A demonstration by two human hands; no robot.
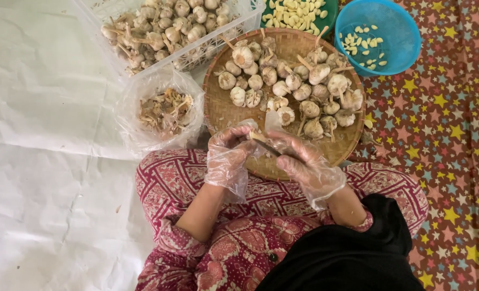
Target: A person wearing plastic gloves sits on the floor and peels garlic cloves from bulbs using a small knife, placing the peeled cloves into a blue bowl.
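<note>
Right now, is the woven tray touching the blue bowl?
Touching, or at least overlapping: the head view shows the woven tray rim meeting the blue bowl rim at upper right, no gap between them.

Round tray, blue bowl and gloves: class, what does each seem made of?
Round tray: apparently woven bamboo or rattan, matte, weave visible. Blue bowl: likely plastic, smooth, uniform colour. Gloves on left hand and right hand: thin clear plastic film, wrinkled.

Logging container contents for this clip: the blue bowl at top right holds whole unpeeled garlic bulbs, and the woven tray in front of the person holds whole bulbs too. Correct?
Not quite. The head view shows the blue bowl holding a few peeled garlic cloves, not whole bulbs. The woven tray does hold whole garlic bulbs.
</note>
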